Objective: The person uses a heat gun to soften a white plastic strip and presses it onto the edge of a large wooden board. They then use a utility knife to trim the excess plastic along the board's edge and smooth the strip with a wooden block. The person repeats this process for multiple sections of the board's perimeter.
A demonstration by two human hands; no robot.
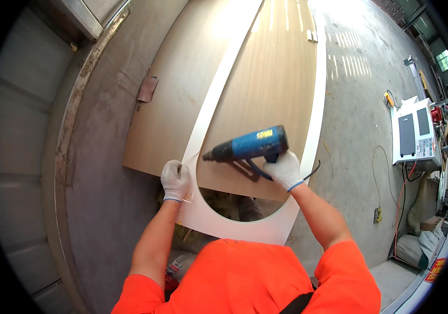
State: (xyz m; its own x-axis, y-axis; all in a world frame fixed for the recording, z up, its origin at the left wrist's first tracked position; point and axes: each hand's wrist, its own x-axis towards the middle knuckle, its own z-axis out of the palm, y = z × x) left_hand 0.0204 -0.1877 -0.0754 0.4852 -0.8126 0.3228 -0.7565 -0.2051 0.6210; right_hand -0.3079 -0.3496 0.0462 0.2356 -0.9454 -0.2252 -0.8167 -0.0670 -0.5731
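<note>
The work shown is a heating job at the near left of the white frame [209,110], which I take as the landmark; it lies lengthwise on the wooden counter [166,120], with its rounded end toward the person. As a judgement, the work looks under way at one spot only, where the straight left bar of the frame runs into the curve. The inner edge of the frame round the rest of that curve looks smooth and even, but whether it has been treated or is left to do cannot be told from here. Just by that spot, a thin sliver [194,157] shows at the inner edge of the frame, and a small bit of clear film [188,197] lies at the frame's near left, beside the cuff of the left hand [175,179]. The blue heat gun [252,142] is above the opening of the frame, its black nozzle pointing left and slightly toward the person, with the tip near the inner edge of the left bar. Its long axis runs across the frame from bar to bar, the back end close to the right bar and tilted a little away from the person. The right hand [285,170], gloved, is closed round the grip of the gun, near the frame's right bar. The left hand, also gloved, is at the outer edge of the left bar with its fingers curled in; whether it pinches anything I cannot tell
</note>
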